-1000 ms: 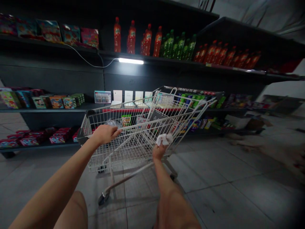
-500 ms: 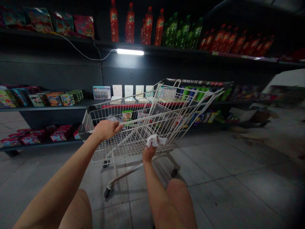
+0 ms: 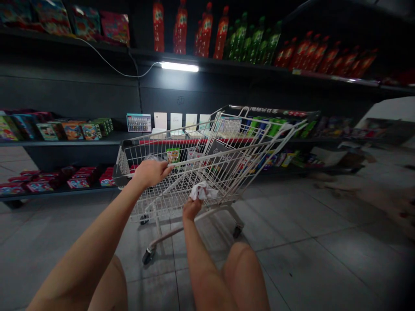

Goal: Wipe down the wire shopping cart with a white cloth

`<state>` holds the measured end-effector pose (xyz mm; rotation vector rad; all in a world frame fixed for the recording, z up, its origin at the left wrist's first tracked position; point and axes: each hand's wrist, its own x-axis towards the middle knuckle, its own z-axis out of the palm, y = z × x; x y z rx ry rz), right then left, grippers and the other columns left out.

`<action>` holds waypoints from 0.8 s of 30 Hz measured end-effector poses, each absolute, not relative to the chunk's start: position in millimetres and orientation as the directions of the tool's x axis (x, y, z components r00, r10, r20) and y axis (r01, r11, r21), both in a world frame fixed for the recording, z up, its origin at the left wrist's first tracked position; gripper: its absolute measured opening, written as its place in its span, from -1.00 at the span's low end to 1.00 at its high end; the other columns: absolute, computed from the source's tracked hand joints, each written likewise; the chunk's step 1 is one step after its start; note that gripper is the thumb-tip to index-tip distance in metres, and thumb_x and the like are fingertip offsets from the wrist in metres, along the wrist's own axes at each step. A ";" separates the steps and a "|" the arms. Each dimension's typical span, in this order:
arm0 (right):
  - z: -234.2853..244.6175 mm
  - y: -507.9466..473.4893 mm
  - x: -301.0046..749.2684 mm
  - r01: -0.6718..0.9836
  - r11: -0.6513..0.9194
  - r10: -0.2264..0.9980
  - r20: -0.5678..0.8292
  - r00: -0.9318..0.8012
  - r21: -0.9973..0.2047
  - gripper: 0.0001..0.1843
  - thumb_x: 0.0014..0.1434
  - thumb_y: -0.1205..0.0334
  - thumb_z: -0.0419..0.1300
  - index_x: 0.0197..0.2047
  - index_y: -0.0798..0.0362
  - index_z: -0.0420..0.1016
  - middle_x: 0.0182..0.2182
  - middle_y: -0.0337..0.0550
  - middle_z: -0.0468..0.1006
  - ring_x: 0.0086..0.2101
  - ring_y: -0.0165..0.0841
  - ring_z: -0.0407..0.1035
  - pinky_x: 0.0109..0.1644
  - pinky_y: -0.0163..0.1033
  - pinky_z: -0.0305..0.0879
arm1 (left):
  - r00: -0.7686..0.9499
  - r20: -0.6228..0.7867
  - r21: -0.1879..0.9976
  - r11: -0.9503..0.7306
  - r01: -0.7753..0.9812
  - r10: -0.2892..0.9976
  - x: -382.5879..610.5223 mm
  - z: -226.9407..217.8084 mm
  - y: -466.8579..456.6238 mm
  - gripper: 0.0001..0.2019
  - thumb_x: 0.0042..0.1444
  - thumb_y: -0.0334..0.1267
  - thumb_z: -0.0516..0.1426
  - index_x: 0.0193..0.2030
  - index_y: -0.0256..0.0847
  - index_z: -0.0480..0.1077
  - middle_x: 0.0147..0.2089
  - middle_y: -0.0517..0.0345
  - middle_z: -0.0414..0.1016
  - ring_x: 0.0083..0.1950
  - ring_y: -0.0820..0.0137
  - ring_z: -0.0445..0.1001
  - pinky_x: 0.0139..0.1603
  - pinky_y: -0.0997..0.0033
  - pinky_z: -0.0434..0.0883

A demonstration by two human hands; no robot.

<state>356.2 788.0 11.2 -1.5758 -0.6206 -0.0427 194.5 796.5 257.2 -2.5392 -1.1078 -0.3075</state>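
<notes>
A white wire shopping cart (image 3: 181, 203) stands side-on in front of me. My left hand (image 3: 151, 173) is closed over the cart's near top rail, toward its left end. Lower down, my right hand (image 3: 192, 209) grips a crumpled white cloth (image 3: 203, 190) against the wire side of the basket. The fingers of that hand are partly covered by the cloth. Behind the wires show the cart's dark grey fold-down panel (image 3: 220, 155) and, at the upper right, its handle bar (image 3: 275, 110).
Behind the cart runs a dark shelf unit (image 3: 81, 144) with boxes, packets and red and green bottles (image 3: 240, 36). A lit tube lamp (image 3: 180, 67) hangs under the upper shelf. Black casters (image 3: 149, 255) rest on grey floor tiles (image 3: 304, 263). A blurred shape is at the far right.
My right hand and the cloth have moved left along the cart's side. My left hand stays on the rail. The view has shifted slightly.
</notes>
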 end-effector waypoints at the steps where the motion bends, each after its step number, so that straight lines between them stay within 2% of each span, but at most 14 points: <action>1: 8.1 783.7 352.3 0.403 0.031 0.366 0.385 0.847 -0.915 -0.51 -0.01 0.34 -0.04 -0.02 0.24 0.45 -0.07 0.27 0.48 0.08 -0.02 0.29 0.13 0.06 0.18 | 0.670 0.332 -0.228 -0.632 0.740 0.664 194.6 257.2 796.4 -0.35 0.27 0.16 -0.34 -0.23 -0.18 0.45 -0.37 -0.07 0.54 -0.33 0.18 0.51 -0.41 0.34 0.17; 5: 12.3 784.9 336.5 0.361 0.048 0.377 0.352 0.857 -0.931 -0.50 0.06 0.36 -0.10 0.02 0.28 0.41 -0.19 0.27 0.53 -0.04 -0.02 0.38 0.00 0.03 0.27 | 0.660 0.332 -0.210 -0.630 0.748 0.674 195.0 257.5 796.4 -0.34 0.26 0.17 -0.35 -0.19 -0.17 0.45 -0.37 -0.07 0.55 -0.32 0.14 0.51 -0.42 0.33 0.16; 8: 26.2 792.2 319.8 0.398 0.100 0.397 0.404 0.824 -0.912 -0.50 0.11 0.36 -0.11 0.08 0.21 0.39 -0.16 0.18 0.54 -0.02 -0.09 0.37 0.05 0.00 0.25 | 0.661 0.331 -0.208 -0.631 0.747 0.673 194.5 257.0 796.9 -0.33 0.26 0.18 -0.36 -0.19 -0.17 0.44 -0.37 -0.07 0.55 -0.33 0.15 0.51 -0.42 0.32 0.16; 13: 29.1 776.0 302.7 0.577 0.213 0.490 0.597 0.635 -0.788 -0.48 0.11 0.36 -0.09 0.13 0.11 0.38 0.02 0.08 0.45 0.13 -0.15 0.24 0.22 0.06 0.12 | 0.661 0.336 -0.184 -0.641 0.745 0.671 192.6 255.8 798.0 -0.32 0.24 0.20 -0.36 -0.19 -0.17 0.45 -0.37 -0.08 0.55 -0.34 0.15 0.51 -0.40 0.30 0.19; 17: 29.1 765.7 291.2 0.529 0.230 0.548 0.558 0.623 -0.817 -0.44 0.14 0.40 -0.15 0.18 0.11 0.33 0.09 0.08 0.39 0.20 -0.19 0.16 0.27 0.08 0.07 | 0.648 0.338 -0.167 -0.634 0.755 0.682 191.7 255.7 798.1 -0.30 0.23 0.21 -0.35 -0.20 -0.18 0.47 -0.36 -0.09 0.54 -0.33 0.15 0.50 -0.37 0.28 0.23; 20: 32.2 769.5 267.6 0.493 0.229 0.535 0.531 0.657 -0.840 -0.46 0.17 0.36 -0.14 0.18 0.12 0.33 0.14 0.12 0.33 0.25 -0.12 0.05 0.30 0.18 -0.02 | 0.643 0.336 -0.159 -0.632 0.759 0.688 191.0 256.0 797.1 -0.31 0.24 0.21 -0.34 -0.19 -0.17 0.47 -0.35 -0.09 0.54 -0.32 0.16 0.49 -0.36 0.27 0.24; 24: 30.6 773.0 235.0 0.519 0.277 0.477 0.584 0.657 -0.809 -0.45 0.19 0.33 -0.13 0.23 0.13 0.27 0.21 0.11 0.24 0.33 -0.12 -0.13 0.32 0.23 -0.06 | 0.650 0.339 -0.149 -0.643 0.751 0.680 188.3 256.4 795.6 -0.31 0.24 0.21 -0.34 -0.19 -0.17 0.48 -0.33 -0.10 0.54 -0.31 0.13 0.49 -0.38 0.27 0.23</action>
